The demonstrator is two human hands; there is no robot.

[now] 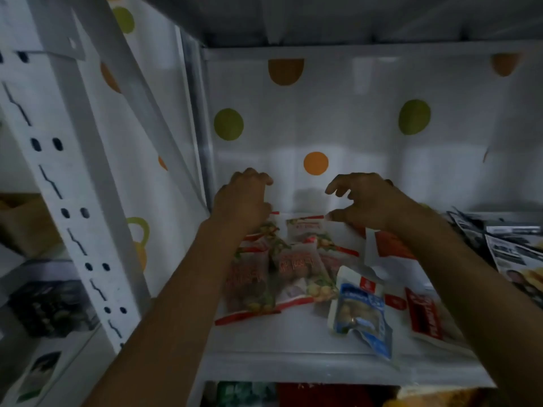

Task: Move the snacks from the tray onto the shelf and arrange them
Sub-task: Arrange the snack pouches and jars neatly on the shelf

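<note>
Deep in the white metal shelf (293, 339), both my forearms stretch forward. My left hand (242, 201) curls loosely at the top edge of the red-and-white plastic snack packets (293, 265), though I cannot tell whether it grips one. My right hand (364, 201) hovers open, fingers clawed, thumb just touching a packet; a blue-and-white pouch (360, 312) lies nearer the front.

Dim, soft blur, wide-angle bending at edges
</note>
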